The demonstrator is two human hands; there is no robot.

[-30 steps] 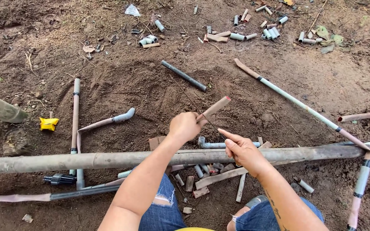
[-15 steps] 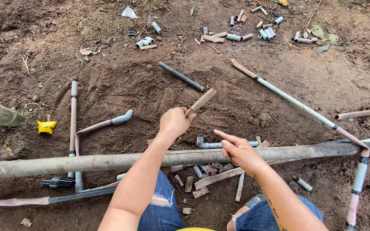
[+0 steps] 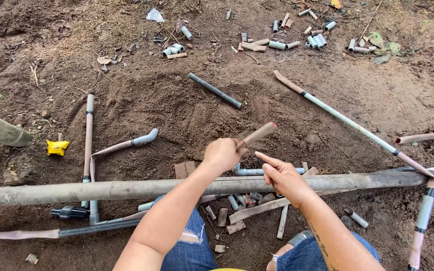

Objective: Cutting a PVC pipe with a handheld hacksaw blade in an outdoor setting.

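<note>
Bare soil (image 3: 177,120) is lying open beyond the hands; the long pole (image 3: 126,189) is barring the near side, pipe offcuts (image 3: 242,203) crowding beneath it.

Outdoor dirt yard: bare soil (image 3: 177,110) strewn with pipe offcuts (image 3: 297,35).

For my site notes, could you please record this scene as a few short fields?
Ground: bare soil
Left hand: grips a short brown pipe piece, tilted up to the right
Right hand: empty, forefinger extended toward the piece
Across the lap: long pole, lying level
Beyond the hands: dark pipe; long jointed pipe
Far edge: scattered pipe offcuts
Left side: yellow object
</note>
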